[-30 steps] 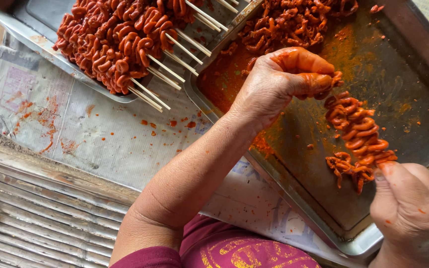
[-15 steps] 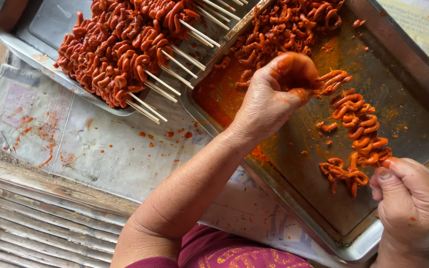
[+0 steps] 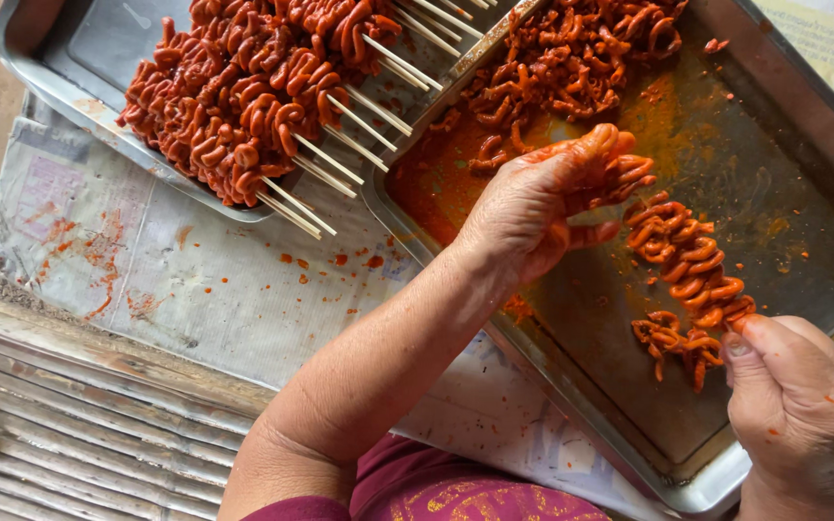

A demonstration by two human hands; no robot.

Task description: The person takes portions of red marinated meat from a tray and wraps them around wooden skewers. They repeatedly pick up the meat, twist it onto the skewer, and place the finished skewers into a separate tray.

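Since the earlier frame, the left hand has slid farther up the skewer, away from the right hand. Two metal trays sit on sauce-spattered paper: the near tray holds one loose heap of red coiled meat, the far tray one pile of finished skewers. The left hand's sauce-coated fingers pinch coils at the skewer's top; the right grasps its lower end, over the near tray.

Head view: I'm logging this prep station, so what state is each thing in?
Left hand: sauce-coated, pinching red marinated strips.
Right hand: gripping the half-loaded skewer's lower end.
Near steel tray: sauce-smeared, loose red strips piled at far end.
Far steel tray: holds finished skewers.
Newspaper: sauce-spattered.
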